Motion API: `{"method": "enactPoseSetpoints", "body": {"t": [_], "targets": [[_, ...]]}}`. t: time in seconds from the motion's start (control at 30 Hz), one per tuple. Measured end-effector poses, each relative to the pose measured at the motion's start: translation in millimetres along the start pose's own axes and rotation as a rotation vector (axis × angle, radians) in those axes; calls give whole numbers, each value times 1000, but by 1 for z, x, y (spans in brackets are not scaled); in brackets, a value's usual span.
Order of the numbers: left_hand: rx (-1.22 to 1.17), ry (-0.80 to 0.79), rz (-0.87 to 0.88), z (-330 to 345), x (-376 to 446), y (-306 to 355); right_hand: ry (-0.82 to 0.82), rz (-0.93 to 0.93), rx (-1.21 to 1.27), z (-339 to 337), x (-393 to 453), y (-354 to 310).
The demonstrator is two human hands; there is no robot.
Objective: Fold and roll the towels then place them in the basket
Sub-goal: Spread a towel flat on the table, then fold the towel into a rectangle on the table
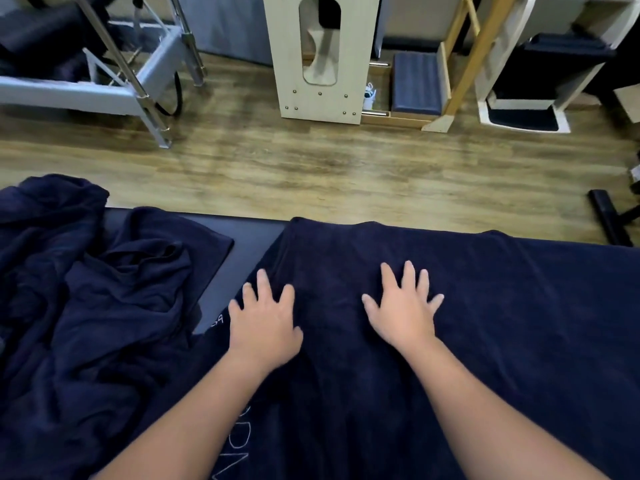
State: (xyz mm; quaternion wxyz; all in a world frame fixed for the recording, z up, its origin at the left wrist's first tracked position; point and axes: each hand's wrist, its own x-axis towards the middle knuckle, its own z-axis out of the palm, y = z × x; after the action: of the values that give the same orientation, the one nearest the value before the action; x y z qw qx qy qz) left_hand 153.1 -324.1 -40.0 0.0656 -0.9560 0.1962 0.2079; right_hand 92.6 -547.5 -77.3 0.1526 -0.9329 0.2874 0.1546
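Both hands press flat on a navy towel point(485, 323) spread across a dark padded tabletop point(256, 237), fingers splayed wide and gripping nothing. The left hand point(265, 327) rests palm-down near the towel's left edge, its fingertips reaching just past the edge toward the bare strip of tabletop. The right hand point(403, 308) lies palm-down toward the middle of the cloth, a short way apart from the left, with the towel running on well to its right and back toward the person. The towel's far edge lines up close to the far rim of the tabletop. White stitched lettering point(239, 441) shows on the fabric beside the left forearm, too partial to read.

To the left, a rumpled heap of navy towels point(79, 306) sits piled on the same tabletop, apart from the left hand and overlapping the near corner of the spread towel. Beyond the tabletop lies a wood-plank floor point(311, 168), with a pale wooden stand point(322, 95), a grey metal frame point(145, 74) and a navy cushioned box point(415, 84) standing along the far side.
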Motion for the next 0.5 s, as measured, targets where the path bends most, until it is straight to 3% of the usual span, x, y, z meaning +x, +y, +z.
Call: {"method": "enactPoseSetpoints", "body": {"t": [0.1, 0.23, 0.4, 0.5], "targets": [[-25, -63, -75, 12, -30, -13, -54, -143, -9, 0, -10, 3], [10, -143, -159, 22, -54, -38, -82, -191, 18, -1, -27, -2], [29, 53, -30, 34, -62, -71, -67, -321, 10, 16, -84, -35], [-56, 176, 95, 34, -54, -85, 31, -426, 5, 41, -122, -53]]}}
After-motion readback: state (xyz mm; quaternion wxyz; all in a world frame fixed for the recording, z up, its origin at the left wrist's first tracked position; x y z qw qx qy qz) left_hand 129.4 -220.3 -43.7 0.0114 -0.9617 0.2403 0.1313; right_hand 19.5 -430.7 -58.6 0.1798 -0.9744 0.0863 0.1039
